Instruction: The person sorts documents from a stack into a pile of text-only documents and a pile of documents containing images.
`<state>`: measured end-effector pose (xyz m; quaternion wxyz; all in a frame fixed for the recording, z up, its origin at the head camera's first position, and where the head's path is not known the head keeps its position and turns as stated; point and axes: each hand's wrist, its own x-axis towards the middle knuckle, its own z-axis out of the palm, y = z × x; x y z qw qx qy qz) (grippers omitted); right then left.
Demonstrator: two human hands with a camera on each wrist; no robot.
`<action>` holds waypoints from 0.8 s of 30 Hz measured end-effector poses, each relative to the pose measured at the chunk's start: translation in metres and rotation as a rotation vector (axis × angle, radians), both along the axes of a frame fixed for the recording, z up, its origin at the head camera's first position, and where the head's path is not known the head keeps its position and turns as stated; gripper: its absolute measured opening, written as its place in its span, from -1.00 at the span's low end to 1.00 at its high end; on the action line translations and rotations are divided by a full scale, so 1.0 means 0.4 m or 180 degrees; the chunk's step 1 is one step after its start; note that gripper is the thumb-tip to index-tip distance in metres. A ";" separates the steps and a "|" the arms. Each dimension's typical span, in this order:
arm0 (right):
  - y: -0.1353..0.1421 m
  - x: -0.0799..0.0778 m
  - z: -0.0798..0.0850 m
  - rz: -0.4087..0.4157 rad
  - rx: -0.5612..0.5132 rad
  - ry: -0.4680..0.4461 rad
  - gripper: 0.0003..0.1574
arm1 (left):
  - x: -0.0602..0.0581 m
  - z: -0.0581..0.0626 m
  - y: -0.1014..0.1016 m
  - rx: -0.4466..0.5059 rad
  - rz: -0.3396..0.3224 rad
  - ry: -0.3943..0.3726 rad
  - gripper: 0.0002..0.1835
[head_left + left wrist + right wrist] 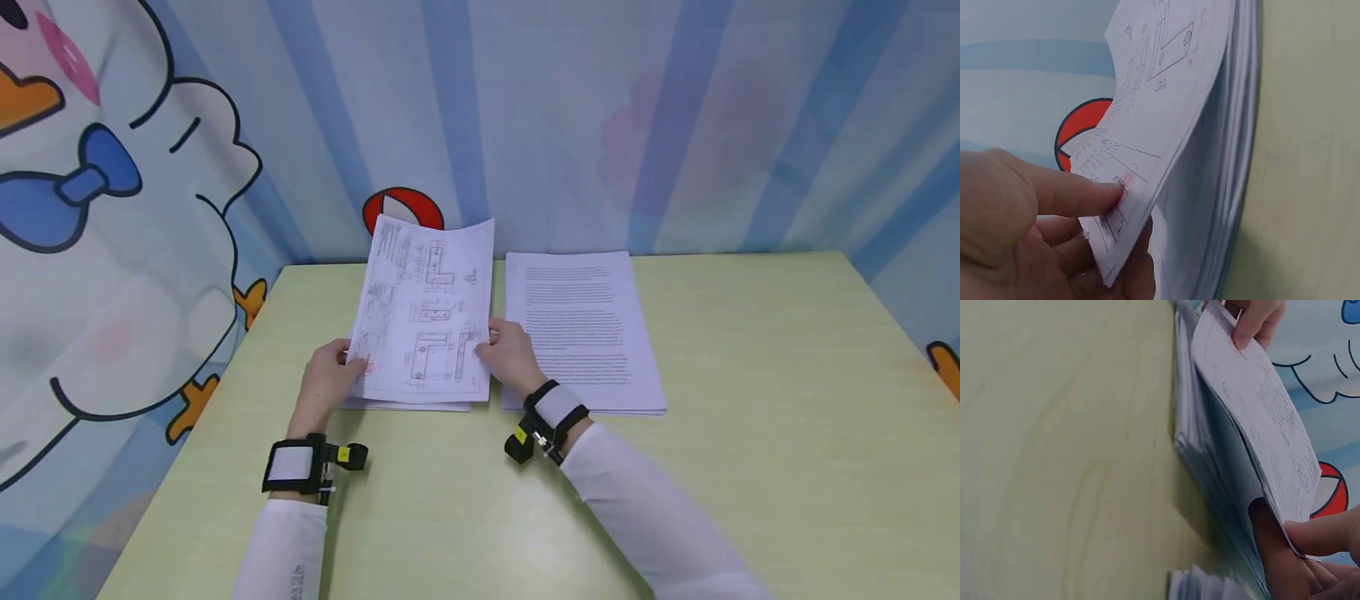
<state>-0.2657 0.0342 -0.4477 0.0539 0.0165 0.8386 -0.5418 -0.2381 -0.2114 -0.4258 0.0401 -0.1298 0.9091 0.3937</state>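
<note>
A sheet of paper (427, 308) printed with technical drawings is raised and slightly bowed above a stack of paper (408, 406). My left hand (330, 375) pinches its left edge near the lower corner, thumb on top beside a red stamp, fingers underneath, as the left wrist view shows. On the opposite edge my right hand (512, 354) pinches the sheet between thumb and fingers. In the right wrist view a gap shows between the lifted sheet (1260, 412) and the stack (1188, 412) under it.
Just right of the drawings lies a second stack of text pages (577, 325), partly under my right wrist. Both stacks are on a pale green table (750, 375). A cartoon-printed curtain (555, 125) rises behind the table's back edge and along its left side.
</note>
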 end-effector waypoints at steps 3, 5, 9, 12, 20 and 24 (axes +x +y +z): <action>-0.015 -0.003 -0.005 0.0067 0.0324 0.0040 -0.46 | 0.000 -0.013 -0.016 -0.0193 -0.0012 -0.0044 -0.53; -0.021 -0.005 -0.006 0.0146 0.0568 0.0088 -0.55 | 0.000 -0.019 -0.025 -0.0297 -0.0058 -0.0062 -0.53; -0.025 -0.006 -0.005 0.0276 0.0937 0.0111 -0.81 | -0.001 -0.026 -0.033 -0.0448 -0.0088 -0.0037 -0.51; -0.021 -0.003 -0.006 0.0345 0.1044 0.0029 -0.82 | -0.001 -0.027 -0.034 -0.0511 -0.0065 -0.0015 -0.50; -0.026 0.004 -0.002 0.0626 0.1294 -0.0137 -0.65 | 0.007 -0.031 -0.021 -0.0435 0.0109 0.0114 -0.46; -0.016 0.006 0.003 0.0725 0.1295 -0.0221 -0.63 | 0.010 -0.027 -0.011 -0.0503 0.0136 0.0051 -0.41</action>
